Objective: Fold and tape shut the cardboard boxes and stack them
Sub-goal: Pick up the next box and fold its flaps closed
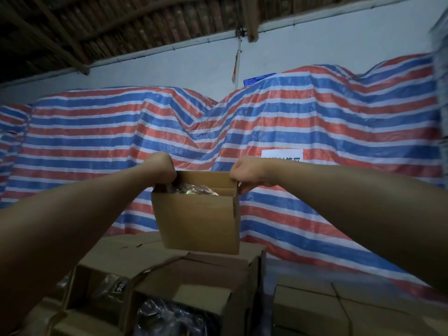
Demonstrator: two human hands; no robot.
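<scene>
I hold a small brown cardboard box (pixel 197 223) up in the air at arm's length, above a stack of boxes. Its top is open and a clear plastic bag with something green shows inside. My left hand (pixel 161 169) grips the box's upper left rim with curled fingers. My right hand (pixel 246 172) grips the upper right rim, its thumb down the outer corner. The box's far flap stands up between my hands.
Below the held box sit larger cardboard boxes (pixel 169 270), some open with dark plastic-wrapped goods inside. More shut boxes (pixel 312 309) lie at the lower right. A red, white and blue striped tarp (pixel 315 132) covers heaps behind, under a white wall.
</scene>
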